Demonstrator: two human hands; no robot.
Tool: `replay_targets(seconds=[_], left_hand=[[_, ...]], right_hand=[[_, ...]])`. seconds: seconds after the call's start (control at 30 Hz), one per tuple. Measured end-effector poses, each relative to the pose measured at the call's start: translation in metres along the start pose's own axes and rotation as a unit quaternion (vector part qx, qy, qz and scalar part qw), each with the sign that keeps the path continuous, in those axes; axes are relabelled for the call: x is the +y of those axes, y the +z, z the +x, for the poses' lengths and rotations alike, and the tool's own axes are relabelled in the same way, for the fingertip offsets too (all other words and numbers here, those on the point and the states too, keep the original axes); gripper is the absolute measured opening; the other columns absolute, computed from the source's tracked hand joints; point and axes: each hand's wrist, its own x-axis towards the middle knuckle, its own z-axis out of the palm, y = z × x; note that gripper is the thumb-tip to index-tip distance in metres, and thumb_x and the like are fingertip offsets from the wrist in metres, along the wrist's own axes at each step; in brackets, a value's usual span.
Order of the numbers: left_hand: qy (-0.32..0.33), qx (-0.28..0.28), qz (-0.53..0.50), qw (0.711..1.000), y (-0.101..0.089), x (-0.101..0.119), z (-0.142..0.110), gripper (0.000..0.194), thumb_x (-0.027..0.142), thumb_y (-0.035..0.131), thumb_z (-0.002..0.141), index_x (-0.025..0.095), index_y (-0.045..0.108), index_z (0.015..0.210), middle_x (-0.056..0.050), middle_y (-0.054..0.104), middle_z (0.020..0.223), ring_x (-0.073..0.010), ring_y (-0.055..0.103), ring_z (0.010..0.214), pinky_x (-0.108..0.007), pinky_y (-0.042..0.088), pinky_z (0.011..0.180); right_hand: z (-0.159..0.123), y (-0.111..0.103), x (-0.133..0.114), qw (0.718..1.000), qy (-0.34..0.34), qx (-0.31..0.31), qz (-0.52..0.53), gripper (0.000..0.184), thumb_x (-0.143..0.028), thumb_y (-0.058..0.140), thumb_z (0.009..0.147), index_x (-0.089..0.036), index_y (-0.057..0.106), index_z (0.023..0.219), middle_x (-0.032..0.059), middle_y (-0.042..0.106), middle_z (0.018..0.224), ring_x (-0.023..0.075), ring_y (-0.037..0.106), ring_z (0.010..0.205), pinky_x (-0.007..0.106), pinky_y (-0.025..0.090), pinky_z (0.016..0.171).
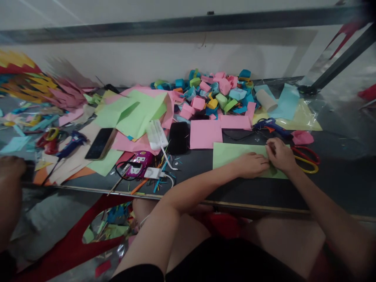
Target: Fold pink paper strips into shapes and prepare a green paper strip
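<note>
A light green paper sheet (pixel 232 153) lies on the dark table (pixel 337 184) in front of me. My left hand (pixel 252 164) rests flat on its right part, fingers stretched and pressing the paper down. My right hand (pixel 279 153) sits just right of it, fingers bent and pinched on the sheet's right edge. A pink paper square (pixel 205 134) lies just behind the green sheet. Red and yellow scissors (pixel 308 158) lie right of my right hand. A blue glue gun (pixel 272 126) lies behind my hands.
A heap of coloured paper loops (pixel 216 94) sits at the back. Green and pink sheets (pixel 135 113), two phones (pixel 178 137), a white strip and a purple device (pixel 139 161) lie to the left. Another person's hand (pixel 10 168) shows at far left, near another glue gun (pixel 70 143).
</note>
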Motion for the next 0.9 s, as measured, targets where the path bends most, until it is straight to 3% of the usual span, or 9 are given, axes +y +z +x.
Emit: replay_targets(seconds=[0.13,0.3,0.53,0.73,0.9], left_hand=[[0.024,-0.021,-0.052,0.998,0.005,-0.008,-0.005,0.042,0.033,0.049,0.106,0.019,0.058,0.144,-0.007,0.058,0.153,-0.0222,0.053,0.143,-0.038,0.045,0.113],[0.014,-0.053,-0.064,0.996,0.006,-0.011,-0.006,0.053,0.047,0.044,0.107,0.023,0.048,0.155,-0.006,0.047,0.163,-0.0222,0.04,0.153,-0.039,0.029,0.127],[0.011,-0.06,-0.069,0.996,0.005,-0.009,-0.004,0.054,0.046,0.046,0.107,0.021,0.048,0.155,-0.006,0.047,0.163,-0.0215,0.039,0.154,-0.039,0.028,0.128],[0.005,-0.058,-0.082,0.995,0.004,-0.009,-0.005,0.055,0.045,0.047,0.107,0.02,0.048,0.155,-0.008,0.047,0.163,-0.0214,0.037,0.155,-0.04,0.029,0.128],[0.004,-0.049,-0.089,0.995,0.006,-0.01,-0.005,0.053,0.043,0.052,0.105,0.022,0.05,0.153,-0.008,0.048,0.162,-0.0214,0.038,0.155,-0.041,0.03,0.128]], right_hand=[[0.0,0.0,0.002,1.0,-0.008,-0.008,0.0,0.008,-0.027,0.048,0.093,-0.025,0.055,0.095,0.0101,0.069,0.094,0.0273,0.067,0.085,0.038,0.05,0.069],[-0.002,-0.002,-0.003,1.0,0.023,-0.018,-0.008,0.011,-0.031,0.051,0.092,-0.024,0.057,0.099,0.0081,0.069,0.086,0.0263,0.067,0.075,0.036,0.048,0.064],[-0.001,-0.004,-0.008,0.998,0.057,-0.013,0.001,0.02,-0.031,0.056,0.089,-0.023,0.055,0.107,0.0067,0.071,0.088,0.022,0.065,0.063,0.034,0.047,0.059],[-0.001,-0.002,-0.006,1.0,0.028,0.009,-0.01,0.017,-0.024,0.05,0.09,-0.023,0.055,0.107,0.0094,0.071,0.097,0.0251,0.069,0.079,0.036,0.051,0.067],[0.001,-0.003,-0.007,1.0,-0.018,-0.002,0.005,0.015,-0.014,0.047,0.086,-0.025,0.055,0.093,0.0097,0.069,0.099,0.0264,0.067,0.09,0.037,0.051,0.071]])
